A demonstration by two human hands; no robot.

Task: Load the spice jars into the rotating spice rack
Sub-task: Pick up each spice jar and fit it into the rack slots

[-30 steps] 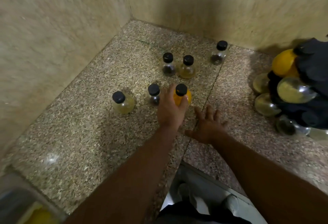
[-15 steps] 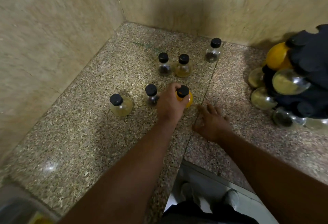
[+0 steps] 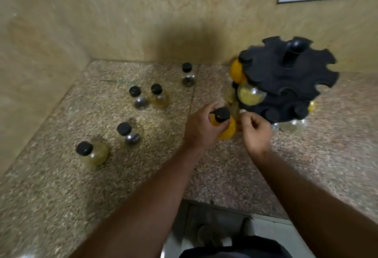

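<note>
Orange jar (image 3: 227, 133) in left hand (image 3: 200, 127)

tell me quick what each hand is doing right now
Left hand: closed round the orange spice jar, just below its black cap.
Right hand: fingers curled, nothing seen in it, right beside that jar.

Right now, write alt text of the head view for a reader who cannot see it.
The left hand grips a yellow spice jar over a granite counter, the right hand curled beside it, close to a partly loaded black rotating spice rack. Five more black-capped jars stand on the counter to the left.
</note>
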